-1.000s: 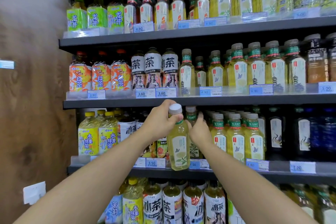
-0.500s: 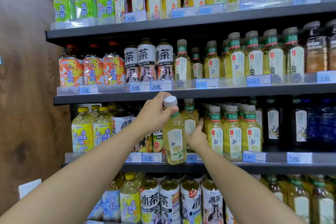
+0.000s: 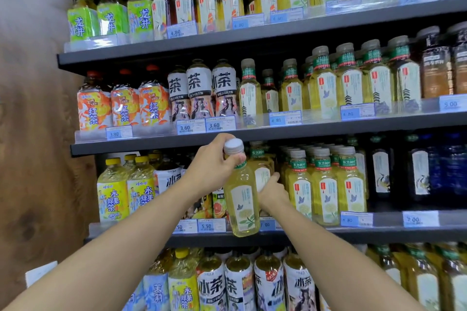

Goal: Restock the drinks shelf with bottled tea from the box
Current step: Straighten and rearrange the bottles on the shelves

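Observation:
My left hand grips the neck of a pale yellow tea bottle with a white cap, held upright in front of the third shelf. Its base hangs just over the shelf's front lip. My right hand reaches behind that bottle and holds a second yellow tea bottle standing deeper on the shelf. Its fingers wrap the label, partly hidden by the front bottle. A row of matching tea bottles with green neck bands stands just to the right.
Four dark shelves are packed with drinks. Yellow-capped bottles stand at the left of the third shelf, dark blue bottles at its right. Price tags line the shelf lips. A wooden wall panel borders the left side.
The held bottle stays near the shelf front. My right hand has shifted from the neck of the inner bottle down to its body. The view has tilted slightly.

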Available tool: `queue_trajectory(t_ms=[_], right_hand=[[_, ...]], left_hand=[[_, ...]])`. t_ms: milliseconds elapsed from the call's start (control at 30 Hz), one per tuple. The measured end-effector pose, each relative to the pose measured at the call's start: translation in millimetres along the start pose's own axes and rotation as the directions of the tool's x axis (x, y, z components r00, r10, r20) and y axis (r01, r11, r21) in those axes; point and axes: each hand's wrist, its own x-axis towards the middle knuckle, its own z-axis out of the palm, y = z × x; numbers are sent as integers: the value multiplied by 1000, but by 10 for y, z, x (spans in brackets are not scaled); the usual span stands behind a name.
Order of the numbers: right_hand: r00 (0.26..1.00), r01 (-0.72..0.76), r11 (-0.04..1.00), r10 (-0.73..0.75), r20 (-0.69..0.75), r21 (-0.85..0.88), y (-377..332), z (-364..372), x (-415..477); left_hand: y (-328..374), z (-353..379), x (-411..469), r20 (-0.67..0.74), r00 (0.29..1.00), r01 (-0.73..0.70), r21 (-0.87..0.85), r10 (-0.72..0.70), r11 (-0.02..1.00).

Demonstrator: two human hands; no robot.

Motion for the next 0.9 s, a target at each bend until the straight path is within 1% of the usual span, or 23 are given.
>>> queue_trajectory(t_ms=[100,200,300,400,500,633,700,767,833,900], right_hand=[[998,-10,1000,10,59,-2,-33,-80,-6],[998,-13,1000,14,62,-17,-42,-97,-24],[999,-24,999,25,42,-25,-78,-86,-42],[997,-65,997,66,49,-32,-141,-99,-20],[994,-101,993,103,34,-62,-191,-126,13],[995,-62,992,70,73,-114,-175,-170,62],[992,-60,995,68,104,-75,-136,-169,82],[992,-46,999,48,116,-23,-70,-136,104],[993,-17,999,12,118,48,4,-96,132],[994,6,993,-19,109,120,58,-38,154]], left_hand=[[1,1,-32,-26,1000,16,9,-15,1000],[-19,-22,-59,-38,998,42,14,-41,999],[-73,10,-117,-13,998,57,31,-57,998],[-107,104,-161,-3,998,68,2,-68,998],[-91,164,-139,38,998,56,30,-57,998],[-161,251,-164,47,995,88,4,-88,996],[-206,291,-214,56,993,103,-28,-101,994],[-258,330,-311,37,993,113,-72,-111,991],[-297,371,-480,-23,990,136,-117,-139,984],[-328,411,-694,-107,976,162,-209,-187,964]])
